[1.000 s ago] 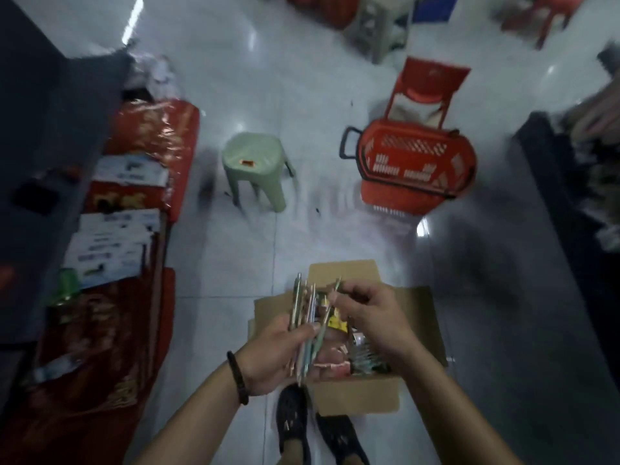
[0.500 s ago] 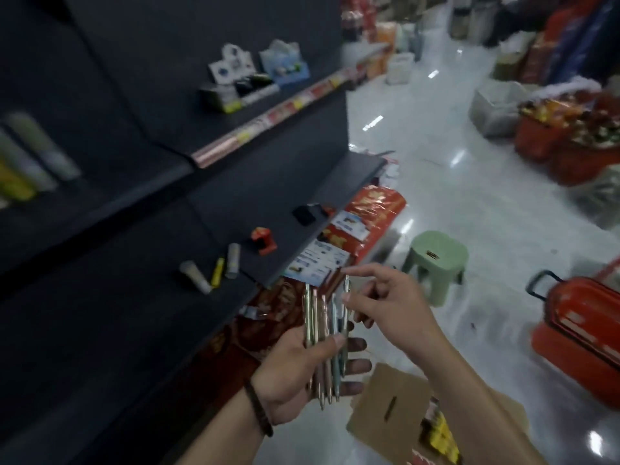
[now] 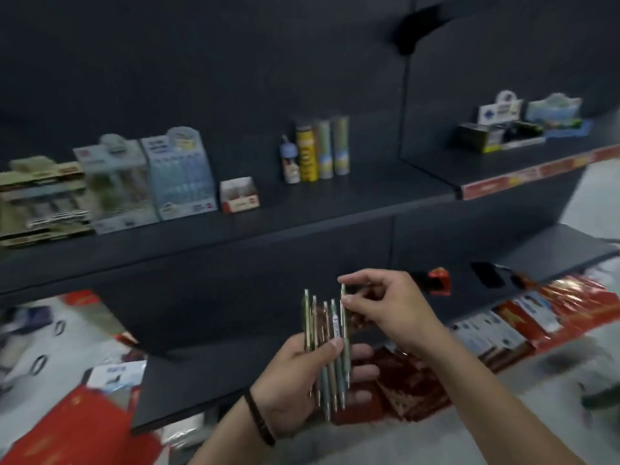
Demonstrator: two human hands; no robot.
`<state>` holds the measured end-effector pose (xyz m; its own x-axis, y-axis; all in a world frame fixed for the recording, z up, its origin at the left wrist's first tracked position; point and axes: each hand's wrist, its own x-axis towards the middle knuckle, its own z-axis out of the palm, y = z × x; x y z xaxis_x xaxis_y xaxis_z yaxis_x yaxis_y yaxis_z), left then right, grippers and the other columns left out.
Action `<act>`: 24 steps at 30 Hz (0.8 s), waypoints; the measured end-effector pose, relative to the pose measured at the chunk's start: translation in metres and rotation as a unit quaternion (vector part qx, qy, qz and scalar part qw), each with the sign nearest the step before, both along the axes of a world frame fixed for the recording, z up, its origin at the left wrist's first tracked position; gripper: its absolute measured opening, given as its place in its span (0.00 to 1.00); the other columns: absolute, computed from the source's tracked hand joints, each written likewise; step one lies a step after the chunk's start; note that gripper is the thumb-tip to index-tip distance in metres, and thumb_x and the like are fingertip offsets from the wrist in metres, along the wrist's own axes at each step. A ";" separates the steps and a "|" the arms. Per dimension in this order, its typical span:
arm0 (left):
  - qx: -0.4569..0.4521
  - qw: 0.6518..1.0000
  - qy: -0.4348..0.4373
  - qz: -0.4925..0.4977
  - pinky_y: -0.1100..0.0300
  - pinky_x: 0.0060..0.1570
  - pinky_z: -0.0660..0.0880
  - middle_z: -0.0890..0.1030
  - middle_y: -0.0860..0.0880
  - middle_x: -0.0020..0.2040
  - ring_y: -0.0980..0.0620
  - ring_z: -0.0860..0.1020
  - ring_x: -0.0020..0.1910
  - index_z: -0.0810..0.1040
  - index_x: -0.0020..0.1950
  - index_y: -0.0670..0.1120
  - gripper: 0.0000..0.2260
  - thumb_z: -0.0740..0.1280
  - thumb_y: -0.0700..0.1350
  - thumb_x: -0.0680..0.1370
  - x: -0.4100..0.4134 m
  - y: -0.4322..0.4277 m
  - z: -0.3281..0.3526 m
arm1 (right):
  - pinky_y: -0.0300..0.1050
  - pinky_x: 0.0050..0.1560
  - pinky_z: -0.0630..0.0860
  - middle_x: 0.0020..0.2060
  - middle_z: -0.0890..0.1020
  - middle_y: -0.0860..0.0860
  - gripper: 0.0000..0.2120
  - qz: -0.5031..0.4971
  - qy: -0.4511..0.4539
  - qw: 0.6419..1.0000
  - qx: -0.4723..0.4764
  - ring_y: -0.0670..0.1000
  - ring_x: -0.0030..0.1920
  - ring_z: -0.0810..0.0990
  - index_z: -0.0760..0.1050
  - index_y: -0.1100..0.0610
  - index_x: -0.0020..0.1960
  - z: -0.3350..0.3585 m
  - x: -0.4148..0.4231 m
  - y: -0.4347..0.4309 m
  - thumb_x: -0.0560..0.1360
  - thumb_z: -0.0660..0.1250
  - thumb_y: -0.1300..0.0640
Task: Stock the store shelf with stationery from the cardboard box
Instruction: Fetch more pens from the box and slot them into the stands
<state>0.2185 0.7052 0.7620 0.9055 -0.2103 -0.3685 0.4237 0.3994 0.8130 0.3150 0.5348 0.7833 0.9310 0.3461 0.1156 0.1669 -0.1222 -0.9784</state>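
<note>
While the pens stand fanned upright below the stocked shelf, slim barrels in pale green, brown and blue with their tips down, the left hand has its grip clamped round their middles. The right hand pinches the top of the rightmost one between thumb and forefinger. Drawing that pen straight up, with the left thumb eased only slightly, should keep the others from slipping. Display boxes on the shelf look like a fitting place for them.

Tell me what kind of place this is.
Most likely a retail shop, stationery aisle: dark tiered shelves with a red price strip along one edge, boxed pen displays facing out, loose pens in the left hand.
</note>
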 end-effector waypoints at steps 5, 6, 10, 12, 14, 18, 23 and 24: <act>-0.001 0.998 -0.007 0.070 0.33 0.54 0.82 0.84 0.34 0.57 0.35 0.85 0.53 0.75 0.67 0.34 0.16 0.67 0.40 0.81 0.010 0.100 0.021 | 0.43 0.38 0.82 0.38 0.88 0.57 0.11 0.062 -0.007 0.998 0.000 0.57 0.36 0.88 0.85 0.56 0.57 0.026 0.030 0.109 0.76 0.77 0.65; -0.004 0.997 -0.009 0.081 0.33 0.53 0.82 0.84 0.34 0.58 0.35 0.85 0.54 0.75 0.67 0.34 0.16 0.68 0.41 0.81 0.014 0.118 0.023 | 0.43 0.38 0.82 0.38 0.88 0.57 0.11 0.069 -0.010 0.998 -0.001 0.57 0.36 0.88 0.85 0.56 0.57 0.030 0.037 0.128 0.76 0.78 0.65; -0.031 0.988 -0.019 0.153 0.35 0.51 0.83 0.83 0.33 0.61 0.34 0.84 0.56 0.76 0.70 0.39 0.15 0.65 0.41 0.84 0.033 0.180 0.023 | 0.50 0.39 0.83 0.38 0.88 0.59 0.11 0.095 -0.013 0.995 0.024 0.57 0.36 0.88 0.86 0.56 0.55 0.044 0.072 0.199 0.75 0.79 0.65; -0.031 0.981 -0.039 0.185 0.33 0.52 0.82 0.82 0.32 0.62 0.32 0.84 0.57 0.76 0.70 0.40 0.14 0.64 0.41 0.85 0.046 0.207 0.023 | 0.52 0.39 0.85 0.37 0.87 0.59 0.11 0.102 -0.025 0.993 0.045 0.57 0.36 0.88 0.86 0.56 0.55 0.053 0.090 0.231 0.74 0.79 0.65; -0.024 0.975 -0.050 0.216 0.34 0.51 0.82 0.82 0.32 0.61 0.32 0.84 0.57 0.76 0.69 0.39 0.14 0.63 0.41 0.85 0.063 0.233 0.026 | 0.52 0.38 0.85 0.35 0.87 0.57 0.11 0.105 -0.050 0.991 0.065 0.55 0.35 0.88 0.87 0.56 0.54 0.063 0.109 0.260 0.74 0.79 0.66; 0.001 0.956 -0.056 0.289 0.35 0.49 0.83 0.83 0.34 0.62 0.34 0.85 0.56 0.74 0.71 0.38 0.14 0.61 0.38 0.85 0.096 0.283 0.041 | 0.51 0.40 0.86 0.33 0.87 0.54 0.10 0.109 -0.112 0.982 0.103 0.54 0.35 0.88 0.86 0.54 0.55 0.090 0.151 0.311 0.75 0.78 0.64; 0.041 0.936 -0.059 0.344 0.34 0.57 0.81 0.84 0.35 0.61 0.34 0.85 0.58 0.69 0.72 0.33 0.15 0.60 0.35 0.85 0.132 0.344 0.052 | 0.56 0.47 0.86 0.36 0.88 0.50 0.09 0.101 -0.173 0.976 0.090 0.51 0.39 0.89 0.86 0.47 0.54 0.114 0.213 0.377 0.76 0.79 0.58; 0.043 0.932 -0.063 0.353 0.35 0.57 0.80 0.84 0.35 0.61 0.34 0.85 0.57 0.69 0.72 0.33 0.15 0.60 0.35 0.85 0.138 0.356 0.054 | 0.56 0.48 0.86 0.36 0.88 0.50 0.09 0.100 -0.174 0.975 0.092 0.51 0.39 0.89 0.86 0.46 0.54 0.117 0.223 0.391 0.76 0.79 0.57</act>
<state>0.3570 1.0608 0.8161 0.8439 0.4811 -0.2375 -0.0216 0.4728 0.8809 0.5382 0.9262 0.9001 0.7402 0.4603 0.4901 0.4958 0.1187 -0.8603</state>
